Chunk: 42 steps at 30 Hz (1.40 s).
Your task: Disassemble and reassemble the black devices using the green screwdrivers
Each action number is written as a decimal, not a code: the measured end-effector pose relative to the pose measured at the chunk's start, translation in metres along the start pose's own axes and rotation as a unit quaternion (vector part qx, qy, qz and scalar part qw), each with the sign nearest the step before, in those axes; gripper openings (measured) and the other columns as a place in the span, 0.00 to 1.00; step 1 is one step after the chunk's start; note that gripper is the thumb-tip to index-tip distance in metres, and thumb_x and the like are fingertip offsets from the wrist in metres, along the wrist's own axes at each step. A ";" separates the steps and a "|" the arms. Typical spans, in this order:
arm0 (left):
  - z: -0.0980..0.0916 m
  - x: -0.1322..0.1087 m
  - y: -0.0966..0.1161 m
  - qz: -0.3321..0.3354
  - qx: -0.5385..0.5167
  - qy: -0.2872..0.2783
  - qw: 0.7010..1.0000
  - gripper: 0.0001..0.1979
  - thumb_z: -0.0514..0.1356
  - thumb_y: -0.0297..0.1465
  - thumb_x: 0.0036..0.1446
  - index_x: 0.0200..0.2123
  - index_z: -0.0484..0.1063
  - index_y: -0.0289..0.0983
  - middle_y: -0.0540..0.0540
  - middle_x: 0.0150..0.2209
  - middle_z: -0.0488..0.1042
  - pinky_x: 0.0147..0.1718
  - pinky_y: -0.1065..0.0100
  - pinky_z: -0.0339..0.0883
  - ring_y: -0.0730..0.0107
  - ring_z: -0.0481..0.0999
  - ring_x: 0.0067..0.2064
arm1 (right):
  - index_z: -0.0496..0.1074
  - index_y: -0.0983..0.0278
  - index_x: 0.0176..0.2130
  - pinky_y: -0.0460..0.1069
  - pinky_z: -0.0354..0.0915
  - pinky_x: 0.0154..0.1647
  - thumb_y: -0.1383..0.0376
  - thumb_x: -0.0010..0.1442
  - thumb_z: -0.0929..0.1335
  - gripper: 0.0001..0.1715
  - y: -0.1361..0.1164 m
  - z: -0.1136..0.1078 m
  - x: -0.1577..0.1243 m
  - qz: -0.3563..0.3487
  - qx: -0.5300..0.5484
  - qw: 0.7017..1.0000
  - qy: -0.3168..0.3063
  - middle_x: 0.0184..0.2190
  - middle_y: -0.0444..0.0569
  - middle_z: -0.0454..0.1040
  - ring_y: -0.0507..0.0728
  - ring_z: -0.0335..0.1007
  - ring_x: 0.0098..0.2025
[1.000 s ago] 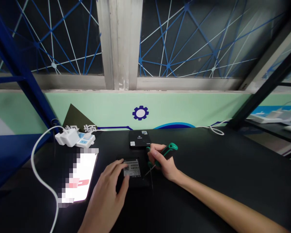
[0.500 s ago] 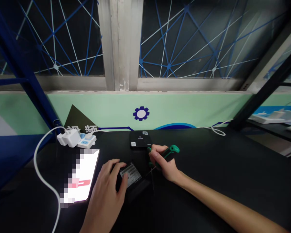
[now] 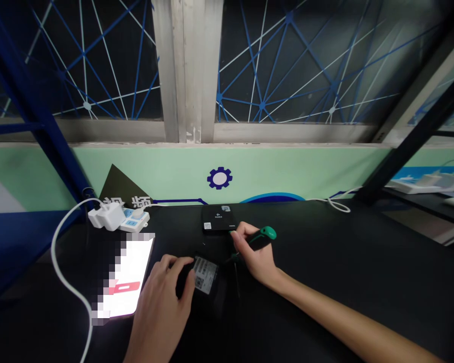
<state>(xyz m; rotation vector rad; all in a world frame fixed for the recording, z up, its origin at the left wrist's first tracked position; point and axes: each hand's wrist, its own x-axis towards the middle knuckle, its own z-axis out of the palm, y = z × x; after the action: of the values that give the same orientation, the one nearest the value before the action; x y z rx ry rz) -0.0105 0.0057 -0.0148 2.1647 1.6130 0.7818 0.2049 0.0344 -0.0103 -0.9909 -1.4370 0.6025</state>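
Observation:
My left hand [image 3: 161, 292] grips the left edge of a small black box [image 3: 208, 292], which has a white printed label on its top face. My right hand [image 3: 255, 254] is close to the right of that box, shut around a screwdriver with a green and black handle [image 3: 263, 238]. Its thin shaft [image 3: 230, 258] points down and left, toward the box, and is hard to see against the dark table. Just beyond my right fingers lies a second black box [image 3: 217, 219] with small labels on top.
A lit phone [image 3: 123, 277] with a blurred screen lies left of my left hand. Behind it are a white power strip [image 3: 134, 221], a plugged-in white charger [image 3: 106, 217] and a white cable [image 3: 58, 257]. The black table [image 3: 325, 252] stretches right, below a green wall and window.
The small black box has turned on the table under my left hand, its label swinging clockwise. My right hand has shifted slightly, with the screwdriver handle tipped lower.

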 end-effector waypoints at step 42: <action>0.001 0.000 0.004 0.002 0.027 -0.049 0.998 0.24 0.45 0.40 0.68 0.59 0.69 0.39 0.40 0.51 0.71 0.30 0.67 0.70 0.64 0.79 0.37 | 0.78 0.65 0.31 0.48 0.66 0.30 0.50 0.64 0.70 0.22 0.018 0.005 0.007 0.043 -0.016 0.993 -0.113 0.29 0.49 0.80 0.53 0.71 0.27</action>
<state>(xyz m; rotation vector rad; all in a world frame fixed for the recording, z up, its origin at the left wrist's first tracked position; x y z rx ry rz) -0.0065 0.0042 -0.0131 2.2088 1.5983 0.6286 0.2049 0.0500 -0.0229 -1.0402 -1.6129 0.7757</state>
